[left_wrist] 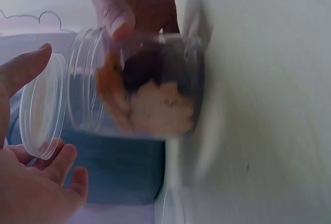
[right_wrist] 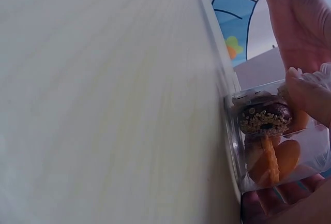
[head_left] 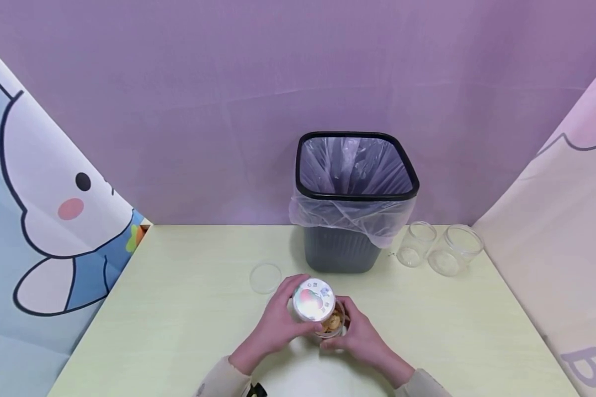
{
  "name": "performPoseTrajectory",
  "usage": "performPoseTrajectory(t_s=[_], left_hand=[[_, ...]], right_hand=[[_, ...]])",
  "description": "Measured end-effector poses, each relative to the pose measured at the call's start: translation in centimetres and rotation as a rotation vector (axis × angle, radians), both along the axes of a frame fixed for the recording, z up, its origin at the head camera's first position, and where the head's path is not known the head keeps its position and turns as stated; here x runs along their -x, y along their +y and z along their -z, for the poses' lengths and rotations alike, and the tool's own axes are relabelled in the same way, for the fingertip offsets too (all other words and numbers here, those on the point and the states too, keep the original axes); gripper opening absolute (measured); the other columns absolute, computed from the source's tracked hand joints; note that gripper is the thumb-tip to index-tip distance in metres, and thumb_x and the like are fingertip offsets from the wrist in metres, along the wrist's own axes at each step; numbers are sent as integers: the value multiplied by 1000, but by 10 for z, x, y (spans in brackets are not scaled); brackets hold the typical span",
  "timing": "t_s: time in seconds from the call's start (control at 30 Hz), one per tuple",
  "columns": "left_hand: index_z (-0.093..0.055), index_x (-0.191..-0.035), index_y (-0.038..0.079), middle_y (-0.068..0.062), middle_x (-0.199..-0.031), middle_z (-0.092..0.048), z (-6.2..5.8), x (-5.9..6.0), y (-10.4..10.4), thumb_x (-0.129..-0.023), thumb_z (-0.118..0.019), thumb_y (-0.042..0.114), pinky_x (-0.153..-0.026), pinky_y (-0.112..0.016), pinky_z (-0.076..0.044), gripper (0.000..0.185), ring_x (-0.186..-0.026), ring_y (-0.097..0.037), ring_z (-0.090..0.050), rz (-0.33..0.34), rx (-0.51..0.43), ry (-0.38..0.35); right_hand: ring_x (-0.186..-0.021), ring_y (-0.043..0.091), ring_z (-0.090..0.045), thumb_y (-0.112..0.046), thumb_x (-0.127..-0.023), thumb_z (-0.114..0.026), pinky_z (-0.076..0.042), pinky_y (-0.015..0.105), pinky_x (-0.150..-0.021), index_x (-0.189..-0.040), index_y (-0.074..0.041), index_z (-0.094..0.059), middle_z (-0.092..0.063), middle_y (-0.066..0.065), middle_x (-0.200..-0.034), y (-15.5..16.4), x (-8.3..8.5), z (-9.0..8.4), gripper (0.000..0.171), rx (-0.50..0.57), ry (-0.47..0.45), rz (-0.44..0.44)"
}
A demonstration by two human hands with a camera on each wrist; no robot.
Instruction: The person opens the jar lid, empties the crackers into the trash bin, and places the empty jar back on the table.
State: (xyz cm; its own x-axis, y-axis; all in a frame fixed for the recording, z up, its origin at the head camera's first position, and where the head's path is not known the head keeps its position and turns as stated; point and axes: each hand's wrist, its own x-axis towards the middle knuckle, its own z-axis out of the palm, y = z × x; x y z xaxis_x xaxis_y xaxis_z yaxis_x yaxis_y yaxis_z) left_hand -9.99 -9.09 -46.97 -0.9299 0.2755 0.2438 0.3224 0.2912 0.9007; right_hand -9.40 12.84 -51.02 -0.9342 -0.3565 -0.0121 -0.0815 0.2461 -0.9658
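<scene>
My left hand (head_left: 278, 325) pinches a round lid (head_left: 314, 299) by its edge, with fingers and thumb on opposite sides. The lid has a printed, shiny top and a clear rim. It is tilted close over the mouth of a clear jar (left_wrist: 170, 87), covering part of it from above. My right hand (head_left: 360, 336) grips that jar around its side, thumb and fingers apart. The jar stands upright at the table top and contains several cookies (right_wrist: 269, 157), among them a dark ring-shaped one (right_wrist: 265, 118) with pale bits on it.
A flat clear disc (head_left: 265, 278), like a lid, lies left of a dark waste bin (head_left: 342, 248) lined with a plastic bag. Two open clear jars (head_left: 416, 245) stand right of the bin. Curtains surround the pale table (head_left: 179, 275) at the back and sides.
</scene>
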Motion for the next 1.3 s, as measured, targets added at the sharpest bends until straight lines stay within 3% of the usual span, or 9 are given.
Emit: performPoseTrajectory(t_s=[0.3, 0.53, 1.03, 1.3], left_hand=[[-48, -146, 15, -4, -144, -48, -2, 8, -27, -64, -95, 23, -107, -57, -35, 95, -127, -28, -49, -110, 1, 1], [-47, -146, 14, -5, -144, -49, -2, 14, -53, -66, -93, 16, -99, -52, -42, 92, -120, -25, -53, -218, 29, 6], [-33, -152, 4, -17, -149, -38, 8, 31, -109, -77, -84, 9, -104, -56, -36, 91, -129, -37, -41, -491, 24, -124], [-25, -154, 0, -23, -152, -33, 17, 40, -132, -79, -82, 9, -110, -59, -30, 95, -137, -43, -34, -510, 52, -229]], right_hand=[[-131, 35, -48, -13, -61, -94, -30, 57, -111, -137, -7, -47, -55, 11, -138, 0, 0, 1, 91, 4, -7, 8], [-132, 36, -47, -13, -61, -94, -28, 57, -112, -137, -8, -47, -56, 11, -138, 0, 0, 1, 89, 3, -14, 9], [-134, 38, -44, -14, -63, -93, -27, 58, -112, -137, -6, -46, -53, 13, -142, 0, 0, 0, 88, -8, -5, -8], [-136, 38, -43, -14, -63, -93, -26, 57, -112, -137, -7, -46, -52, 13, -144, 0, 0, -1, 88, -16, -15, 0]])
